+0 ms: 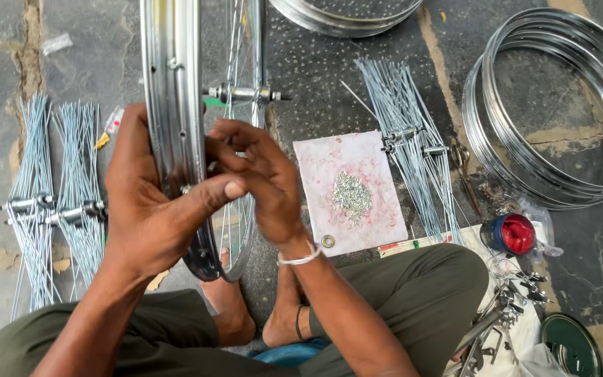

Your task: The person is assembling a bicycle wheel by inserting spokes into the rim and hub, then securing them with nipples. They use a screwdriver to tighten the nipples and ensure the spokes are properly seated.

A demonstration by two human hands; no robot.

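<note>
A shiny metal bicycle wheel rim stands upright in front of me, with thin spokes running to its hub and axle. My left hand grips the rim from the left, thumb pressed across its inner face. My right hand is pinched at the rim's inner edge beside that thumb; what its fingertips hold is hidden. The rim's lower end sits between my bare feet.
A pinkish sheet with a heap of small metal nipples lies right of the wheel. Spoke bundles with hubs lie at left and at centre right. Stacked rims are at right, a red-capped tin and tools nearby.
</note>
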